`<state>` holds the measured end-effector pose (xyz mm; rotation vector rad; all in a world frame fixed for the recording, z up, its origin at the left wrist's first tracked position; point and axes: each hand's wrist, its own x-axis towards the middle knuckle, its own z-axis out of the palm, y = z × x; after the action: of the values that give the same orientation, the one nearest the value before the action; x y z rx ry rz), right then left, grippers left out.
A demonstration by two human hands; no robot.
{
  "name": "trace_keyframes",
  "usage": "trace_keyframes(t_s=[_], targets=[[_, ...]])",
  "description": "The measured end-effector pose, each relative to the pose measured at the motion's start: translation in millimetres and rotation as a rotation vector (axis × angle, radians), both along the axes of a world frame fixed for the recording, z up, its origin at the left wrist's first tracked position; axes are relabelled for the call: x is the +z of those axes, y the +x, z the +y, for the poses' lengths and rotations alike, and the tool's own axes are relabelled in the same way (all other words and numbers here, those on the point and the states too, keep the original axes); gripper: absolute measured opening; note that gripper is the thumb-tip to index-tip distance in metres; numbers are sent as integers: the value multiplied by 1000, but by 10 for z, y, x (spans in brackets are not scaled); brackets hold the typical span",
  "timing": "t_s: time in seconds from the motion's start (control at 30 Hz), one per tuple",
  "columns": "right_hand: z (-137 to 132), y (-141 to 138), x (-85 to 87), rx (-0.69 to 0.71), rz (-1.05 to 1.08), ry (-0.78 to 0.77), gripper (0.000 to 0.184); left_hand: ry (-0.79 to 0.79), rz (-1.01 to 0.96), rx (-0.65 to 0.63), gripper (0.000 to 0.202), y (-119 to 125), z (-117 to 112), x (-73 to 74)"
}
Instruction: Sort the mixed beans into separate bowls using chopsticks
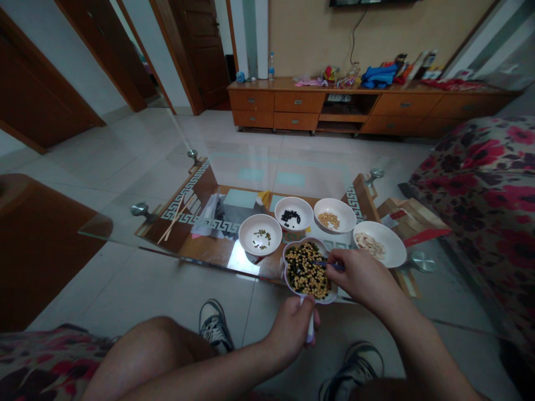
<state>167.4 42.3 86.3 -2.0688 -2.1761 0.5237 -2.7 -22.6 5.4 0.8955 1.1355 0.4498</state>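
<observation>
Pink-rimmed dish (286,275) of mixed beans (307,271) gripped at the near edge of the glass tabletop (125,234), left hand (290,328) with fingers wrapped shut around the white handle (310,329); right hand (359,281) with fingers pinched together on a thin blue utensil (328,265), tip over the beans.

Head camera frame: exposure dim and muted, soft indoor light, no source in view. Hard white glare on the glass tabletop (242,258) just beside the bowl of mixed beans (307,271); paler sheen across the floor tiles (267,167). Shadow lies heavy on the brown door (33,83) at left and in the bottom right corner. Wide-angle distortion bends the sideboard (298,103) and tilts the door frames (178,55) near the edges. I see no motion blur on my right hand (359,278); the sideboard's right end goes soft.
</observation>
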Motion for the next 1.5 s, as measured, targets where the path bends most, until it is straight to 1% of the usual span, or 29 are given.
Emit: trace_keyframes(t_s=[0.17, 0.27, 0.37, 0.53, 0.67, 0.83, 0.93, 1.23, 1.37, 1.5], targets=[[-5, -1, 11, 0, -24, -17, 17, 7, -10, -1, 71, -2, -1, -6], [-2, -9, 29, -3, -27, 4, 17, 5, -8, 1, 70, -3, 2, 4], [8, -38, 53, -2, -20, 59, 19, -4, -7, 7, 70, -1, 8, 25], [53, -141, 67, -47, 25, 220, 22, 4, -3, 7, 70, 2, 15, 36], [125, -237, 42, -121, 95, 310, 23, -9, -4, 8, 71, 2, 8, 2], [210, -315, 5, -144, 145, 385, 25, -4, -5, 8, 70, 4, -18, -51], [223, -319, 10, -179, 131, 419, 27, 2, -8, 10, 68, 5, -25, -64], [132, -203, 102, -215, 108, 409, 26, -13, -2, 2, 69, -5, 6, -13], [71, -138, 128, -222, 99, 359, 25, -6, -9, 12, 72, -6, 5, -19], [20, -65, 115, -204, 78, 294, 24, -12, -23, 19, 72, -5, -5, -23]])
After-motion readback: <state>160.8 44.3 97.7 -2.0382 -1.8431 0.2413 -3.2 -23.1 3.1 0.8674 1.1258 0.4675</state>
